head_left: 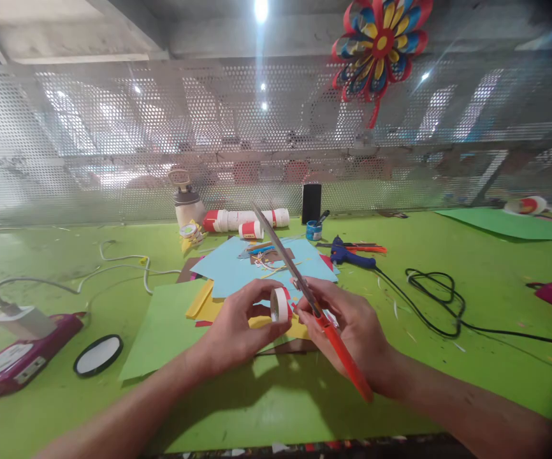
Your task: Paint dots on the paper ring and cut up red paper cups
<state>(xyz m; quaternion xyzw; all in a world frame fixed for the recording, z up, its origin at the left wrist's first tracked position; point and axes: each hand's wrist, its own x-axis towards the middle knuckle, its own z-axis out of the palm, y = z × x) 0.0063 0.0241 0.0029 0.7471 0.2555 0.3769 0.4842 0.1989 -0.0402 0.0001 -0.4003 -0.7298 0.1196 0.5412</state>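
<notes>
My left hand (238,325) is closed round a small roll of white tape (280,305), held upright above the coloured paper. My right hand (350,328) grips orange-handled scissors (305,290); their long blades point up and away to the left, passing just right of the roll. The right fingers reach towards the roll, apparently on the tape's end. Beneath both hands lie yellow paper (209,306), a light blue sheet (238,268) and a green sheet (166,328).
A blue glue gun (350,255) with a black cord (431,287) lies at the right. White glue bottles (245,220), a jar (187,204) and a small paint pot (313,230) stand at the back. A pink box (22,357), a round lid (98,355) and a charger cable (113,264) lie left.
</notes>
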